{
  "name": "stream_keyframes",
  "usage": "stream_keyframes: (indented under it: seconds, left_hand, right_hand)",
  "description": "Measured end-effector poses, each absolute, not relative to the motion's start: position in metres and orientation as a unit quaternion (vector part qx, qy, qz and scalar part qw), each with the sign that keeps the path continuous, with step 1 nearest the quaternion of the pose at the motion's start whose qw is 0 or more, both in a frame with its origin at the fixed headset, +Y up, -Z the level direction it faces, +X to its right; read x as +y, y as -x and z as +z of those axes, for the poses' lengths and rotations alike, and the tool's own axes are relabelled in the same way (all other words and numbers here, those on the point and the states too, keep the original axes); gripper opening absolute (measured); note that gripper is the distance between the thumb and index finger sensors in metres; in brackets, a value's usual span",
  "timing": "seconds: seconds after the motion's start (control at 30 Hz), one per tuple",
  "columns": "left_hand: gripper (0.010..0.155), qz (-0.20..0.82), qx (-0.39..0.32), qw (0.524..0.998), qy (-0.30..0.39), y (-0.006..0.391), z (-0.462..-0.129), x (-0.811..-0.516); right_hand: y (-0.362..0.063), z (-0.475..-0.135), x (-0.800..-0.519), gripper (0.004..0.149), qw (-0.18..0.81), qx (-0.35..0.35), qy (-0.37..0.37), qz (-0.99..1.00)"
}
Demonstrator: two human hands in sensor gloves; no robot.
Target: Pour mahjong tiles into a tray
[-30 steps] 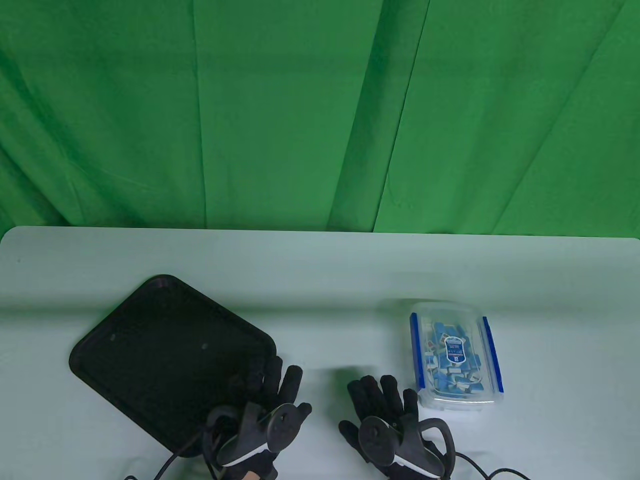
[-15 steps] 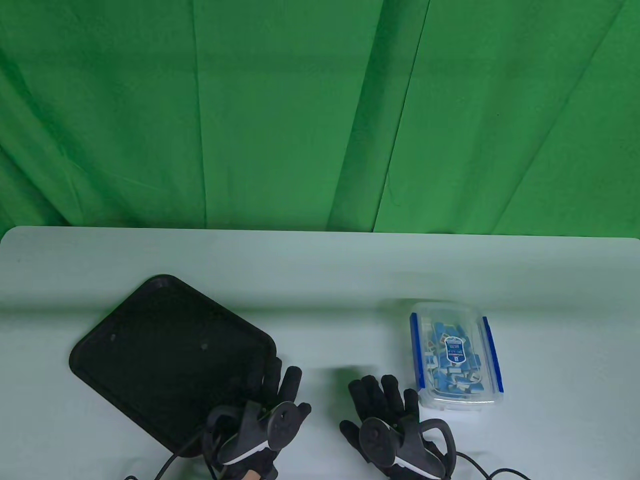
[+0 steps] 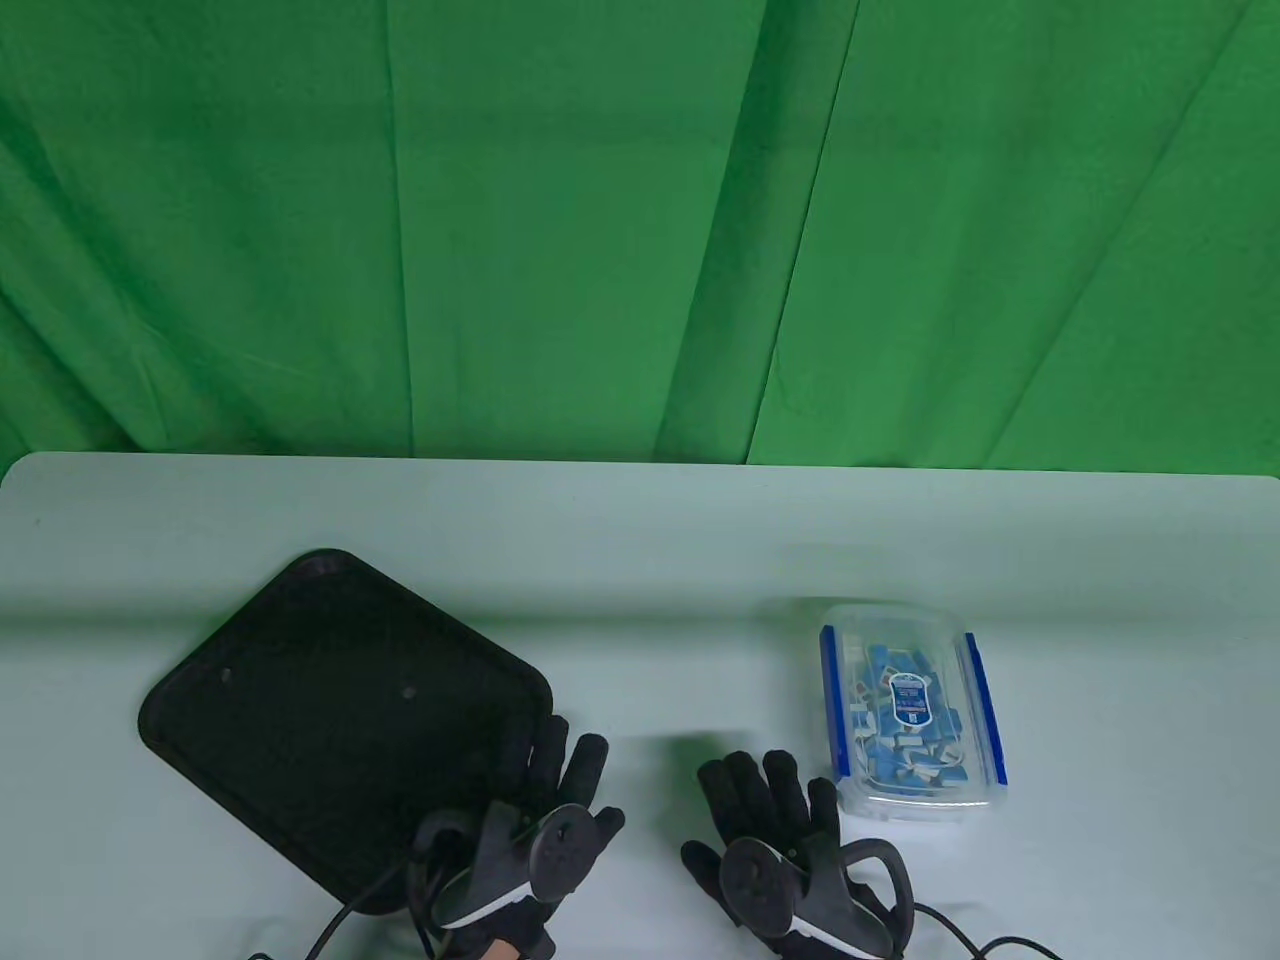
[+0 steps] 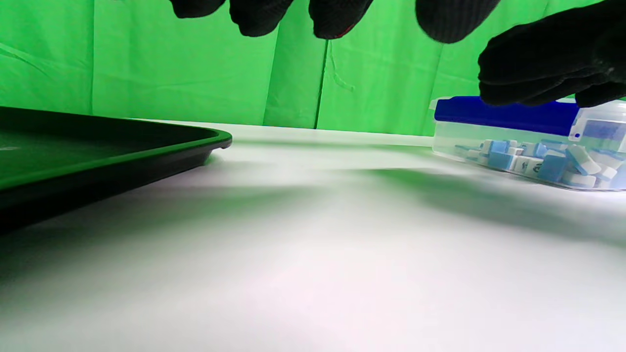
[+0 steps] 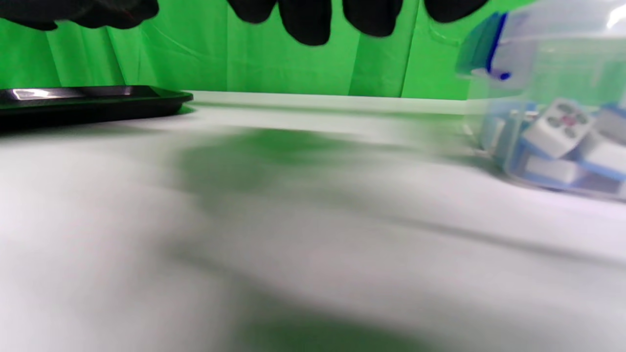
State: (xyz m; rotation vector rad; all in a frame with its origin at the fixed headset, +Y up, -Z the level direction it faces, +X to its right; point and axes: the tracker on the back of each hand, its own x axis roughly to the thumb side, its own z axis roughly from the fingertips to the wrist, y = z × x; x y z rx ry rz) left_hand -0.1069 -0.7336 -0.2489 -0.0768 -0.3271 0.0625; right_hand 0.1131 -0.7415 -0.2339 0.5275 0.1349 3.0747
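- The pale rectangular table (image 3: 640,540) bears everything; a green cloth backdrop (image 3: 640,220) hangs behind its far edge, at 12 o'clock.
- The black rounded plastic tray (image 3: 330,700) lies on the table at about 8 o'clock from the table's middle, turned askew to the table's edges.
- The clear lidded plastic box with blue clips (image 3: 908,712) lies at about 4 o'clock, well apart from the tray.
- The blue-backed mahjong tiles (image 3: 905,750) lie heaped inside the box, under its lid.
- The left hand in its black glove (image 3: 545,800) is at 6 o'clock, just beside the tray's near right corner.
- The right hand in its black glove (image 3: 775,820) is to the right of the left hand, just beside the box's near left corner.
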Motion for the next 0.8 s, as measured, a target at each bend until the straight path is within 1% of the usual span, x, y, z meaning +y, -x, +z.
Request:
stream_keyframes:
  seconds: [0.13, 0.6, 0.8]
  left_hand:
    - [0.07, 0.03, -0.167, 0.985, 0.033, 0.106, -0.248, -0.734]
    - [0.07, 0.03, -0.163, 0.985, 0.048, 0.105, -0.248, -0.735]
    - [0.07, 0.032, -0.152, 0.987, 0.053, 0.108, -0.249, -0.737]
  right_hand:
    - [-0.113, -0.233, -0.742, 0.075, 0.008, 0.042, -0.171, 0.984]
    - [-0.113, -0.232, -0.741, 0.075, 0.007, 0.041, -0.174, 0.984]
    - [-0.125, -0.233, -0.733, 0.075, 0.014, 0.016, -0.158, 0.987]
